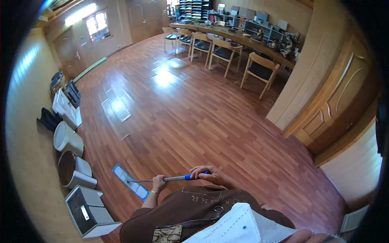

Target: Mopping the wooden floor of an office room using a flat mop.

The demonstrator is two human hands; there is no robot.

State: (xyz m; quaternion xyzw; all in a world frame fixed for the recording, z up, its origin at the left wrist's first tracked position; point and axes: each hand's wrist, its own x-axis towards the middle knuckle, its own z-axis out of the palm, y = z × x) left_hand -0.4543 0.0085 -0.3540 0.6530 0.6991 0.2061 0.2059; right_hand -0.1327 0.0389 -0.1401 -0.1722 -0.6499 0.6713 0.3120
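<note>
Both my hands are wrapped round the pole of a flat mop. My left hand (159, 184) grips the metal shaft (175, 178) partway down, nearer the head. Up at the blue grip end, my right hand (207, 173) is closed on the handle. The mop head (130, 182), a light pad with a blue rim, lies on the wood-look floor (170, 121) to my left. My own brown top covers the lower middle of the view.
Along the left wall stand a black-and-white cabinet (90, 210), a brown-topped white bin (83, 172), a white bin (69, 137) and a white panel (69, 109). Several wooden chairs (259, 71) line a long table (227, 32) at the back right. A wooden door (334, 101) is at right.
</note>
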